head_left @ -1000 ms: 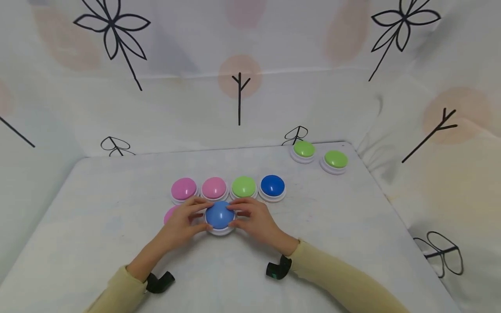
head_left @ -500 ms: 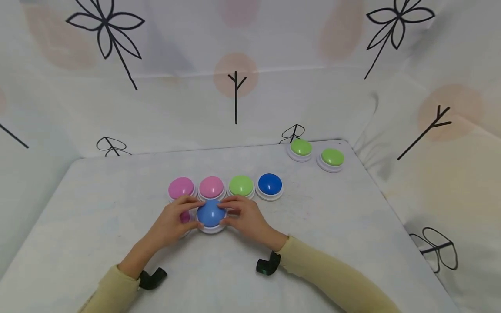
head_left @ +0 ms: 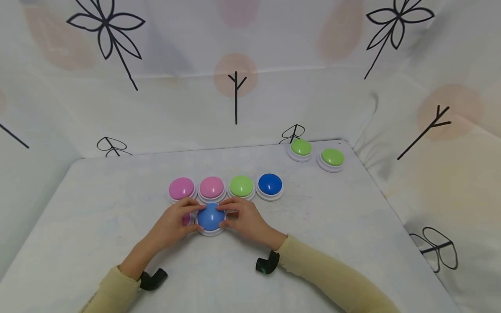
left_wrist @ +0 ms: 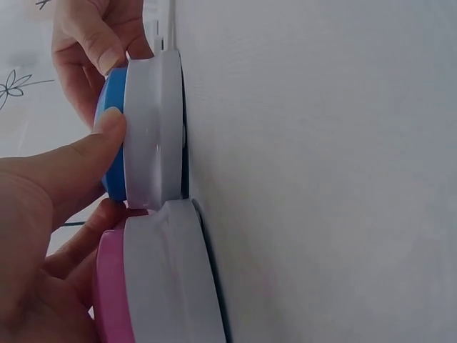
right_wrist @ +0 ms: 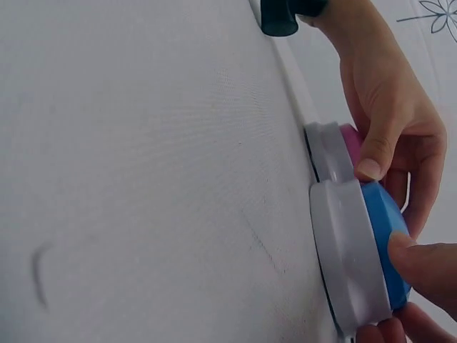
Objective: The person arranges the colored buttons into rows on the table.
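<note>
A light-blue dome push button (head_left: pixel 211 217) with a white base sits on the white table, just in front of a row of similar buttons. My left hand (head_left: pixel 168 222) grips its left edge, thumb at the near side and fingers at the far side. On the opposite edge, my right hand (head_left: pixel 248 221) grips it in the same way. A purple button (head_left: pixel 186 218) lies beside it on the left, mostly hidden by my left hand; the left wrist view shows the two bases touching or nearly so, with the blue dome (left_wrist: pixel 114 136) under my thumb.
Behind stand a purple button (head_left: pixel 182 188), a pink one (head_left: pixel 212 187), a green one (head_left: pixel 241 186) and a dark-blue one (head_left: pixel 270 184), side by side. Two more green buttons (head_left: pixel 301 147) are at the table's far right corner. A patterned cloth (head_left: pixel 176 108) hangs behind.
Both hands have slid the light-blue button left, up beside the near purple button, then slightly toward me. The other buttons keep their places; the head view has shifted a little.
</note>
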`<state>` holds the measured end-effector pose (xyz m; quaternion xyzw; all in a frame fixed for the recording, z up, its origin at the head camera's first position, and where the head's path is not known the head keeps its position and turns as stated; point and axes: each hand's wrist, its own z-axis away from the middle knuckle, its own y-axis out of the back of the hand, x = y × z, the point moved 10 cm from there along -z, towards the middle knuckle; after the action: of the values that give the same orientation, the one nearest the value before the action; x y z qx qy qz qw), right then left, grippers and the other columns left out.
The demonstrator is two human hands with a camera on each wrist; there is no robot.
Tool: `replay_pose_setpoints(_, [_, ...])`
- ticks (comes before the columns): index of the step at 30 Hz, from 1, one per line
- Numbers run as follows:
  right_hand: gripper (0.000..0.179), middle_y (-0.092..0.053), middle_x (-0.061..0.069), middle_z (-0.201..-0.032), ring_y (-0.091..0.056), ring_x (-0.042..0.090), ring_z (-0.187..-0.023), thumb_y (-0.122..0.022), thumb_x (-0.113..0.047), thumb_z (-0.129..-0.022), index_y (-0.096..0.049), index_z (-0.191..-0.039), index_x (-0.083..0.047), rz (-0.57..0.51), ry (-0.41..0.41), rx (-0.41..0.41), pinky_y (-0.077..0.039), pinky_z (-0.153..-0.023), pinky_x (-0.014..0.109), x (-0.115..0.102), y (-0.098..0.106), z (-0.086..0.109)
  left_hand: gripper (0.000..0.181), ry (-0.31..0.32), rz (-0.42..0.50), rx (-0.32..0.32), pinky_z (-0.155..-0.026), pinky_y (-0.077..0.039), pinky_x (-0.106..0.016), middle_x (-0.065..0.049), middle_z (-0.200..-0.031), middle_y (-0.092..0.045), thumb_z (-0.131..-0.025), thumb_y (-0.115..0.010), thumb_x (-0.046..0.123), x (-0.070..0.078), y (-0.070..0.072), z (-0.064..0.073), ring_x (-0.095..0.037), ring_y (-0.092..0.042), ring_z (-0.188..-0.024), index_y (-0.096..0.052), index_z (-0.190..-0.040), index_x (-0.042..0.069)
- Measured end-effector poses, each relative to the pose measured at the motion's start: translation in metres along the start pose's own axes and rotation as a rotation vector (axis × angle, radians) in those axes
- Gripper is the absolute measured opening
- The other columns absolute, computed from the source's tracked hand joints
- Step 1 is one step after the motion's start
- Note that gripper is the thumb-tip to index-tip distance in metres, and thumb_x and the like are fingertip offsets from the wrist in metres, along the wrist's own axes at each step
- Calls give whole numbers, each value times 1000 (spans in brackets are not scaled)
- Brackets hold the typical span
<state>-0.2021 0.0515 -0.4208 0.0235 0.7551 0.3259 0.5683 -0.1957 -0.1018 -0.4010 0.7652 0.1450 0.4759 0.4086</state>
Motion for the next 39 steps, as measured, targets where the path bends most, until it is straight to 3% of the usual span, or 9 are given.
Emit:
replay_pose_setpoints(19, [43, -65, 0, -121, -62, 17, -112, -79, -9, -86, -68, -127, -9, -37, -15, -48, -54, -90, 28, 7, 8, 2, 50, 29, -47, -61, -94, -52, -46, -5, -120, -62, -74, -89, 15, 3, 0, -2, -26, -60, -112, -71, -121, 11])
replay_pose_setpoints(25, [44, -66, 8, -122, -63, 20, -112, -78, -7, -86, -66, -128, -3, -57, -26, -22, -54, -90, 30, 10, 24, 4, 45, 49, -26, -85, -96, -52, -47, -3, -121, -63, -78, -86, 16, 7, 2, -8, -26, -58, -115, -71, -120, 13])
replay_pose_setpoints(33, [39, -67, 12, -117, -64, 24, -109, -77, -6, -87, -67, -124, -3, -79, -71, 63, -55, -89, 31, 22, 54, 9, 35, -35, -24, -69, -93, -53, -45, 1, -118, -65, -84, -82, 19, 17, -1, -18, -22, -59, -112, -71, -118, 14])
replay_pose_setpoints(39, [37, -67, 13, -115, -65, 28, -107, -77, -2, -86, -69, -121, -1, -96, -74, 148, -55, -89, 32, 29, 83, 15, 35, -28, 38, -114, -99, -49, -50, 2, -124, -63, -90, -75, 25, 24, -11, -29, -23, -57, -120, -69, -123, 14])
